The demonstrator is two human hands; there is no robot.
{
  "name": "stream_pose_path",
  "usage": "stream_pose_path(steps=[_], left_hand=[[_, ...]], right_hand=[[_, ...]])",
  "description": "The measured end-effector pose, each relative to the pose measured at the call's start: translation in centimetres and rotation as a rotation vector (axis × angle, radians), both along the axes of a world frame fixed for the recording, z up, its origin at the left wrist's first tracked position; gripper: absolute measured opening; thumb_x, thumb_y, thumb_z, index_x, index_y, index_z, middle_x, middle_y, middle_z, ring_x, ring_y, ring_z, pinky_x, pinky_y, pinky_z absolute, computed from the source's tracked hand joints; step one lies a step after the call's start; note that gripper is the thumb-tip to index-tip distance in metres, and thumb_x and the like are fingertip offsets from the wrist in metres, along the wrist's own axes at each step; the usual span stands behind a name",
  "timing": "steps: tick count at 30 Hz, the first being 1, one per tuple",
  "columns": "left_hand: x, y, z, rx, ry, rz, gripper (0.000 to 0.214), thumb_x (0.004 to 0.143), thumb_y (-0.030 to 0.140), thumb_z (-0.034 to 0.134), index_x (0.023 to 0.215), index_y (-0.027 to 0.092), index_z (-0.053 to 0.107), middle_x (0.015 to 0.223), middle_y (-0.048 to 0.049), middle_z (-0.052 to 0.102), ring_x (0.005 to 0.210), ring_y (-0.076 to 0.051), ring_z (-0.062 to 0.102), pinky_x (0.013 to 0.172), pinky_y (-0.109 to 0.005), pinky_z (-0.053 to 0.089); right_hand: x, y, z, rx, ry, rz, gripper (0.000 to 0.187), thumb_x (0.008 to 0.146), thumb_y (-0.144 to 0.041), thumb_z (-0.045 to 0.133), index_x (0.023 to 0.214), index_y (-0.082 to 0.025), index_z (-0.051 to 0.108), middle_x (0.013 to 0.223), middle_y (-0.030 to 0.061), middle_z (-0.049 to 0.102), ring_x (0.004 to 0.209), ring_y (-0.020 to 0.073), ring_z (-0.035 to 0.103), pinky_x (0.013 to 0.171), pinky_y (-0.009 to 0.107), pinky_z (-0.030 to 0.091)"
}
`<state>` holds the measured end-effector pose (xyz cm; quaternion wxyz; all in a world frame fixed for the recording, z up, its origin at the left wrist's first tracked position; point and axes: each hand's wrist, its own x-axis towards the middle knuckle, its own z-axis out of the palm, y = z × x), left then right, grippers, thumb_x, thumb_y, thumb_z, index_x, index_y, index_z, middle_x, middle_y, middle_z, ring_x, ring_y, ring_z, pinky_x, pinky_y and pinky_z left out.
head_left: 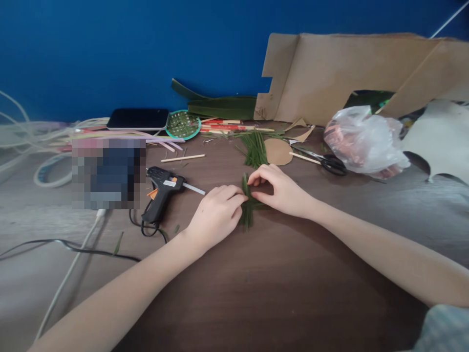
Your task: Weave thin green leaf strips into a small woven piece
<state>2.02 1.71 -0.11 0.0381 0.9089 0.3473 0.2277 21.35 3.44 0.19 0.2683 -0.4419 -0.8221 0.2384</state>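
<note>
Narrow green leaf strips (248,220) lie on the table in front of me, some upright in my view and some crossing sideways. My left hand (219,210) is closed on them from the left, its fingers curled at the crossing. From the right, my right hand (280,191) grips the strips with thumb and forefinger bent toward each other. The fingers partly hide the crossing. Just beyond lies a thicker bundle of cut leaf strips (254,149), beside a round cardboard disc (279,151).
A black glue gun (163,193) with its cord lies left of my hands, near a wooden stick (183,158). Scissors (331,165) and a plastic bag (366,139) are at right. Behind stand folded cardboard (330,73) and a woven teal-rimmed disc (183,124) beside a phone (138,119).
</note>
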Motion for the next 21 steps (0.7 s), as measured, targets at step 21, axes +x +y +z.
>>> stream_pose_path(steps=[21], left_hand=[[-0.18, 0.25, 0.21, 0.112, 0.105, -0.105, 0.016, 0.085, 0.008, 0.043, 0.088, 0.014, 0.058, 0.085, -0.0041, 0.063, 0.078, -0.017, 0.053, 0.071, -0.029, 0.044]], right_hand=[[-0.04, -0.20, -0.14, 0.088, 0.039, -0.136, 0.011, 0.083, -0.017, 0.050, 0.077, -0.019, 0.059, 0.070, 0.0011, 0.059, 0.071, 0.0151, 0.049, 0.069, 0.028, 0.037]])
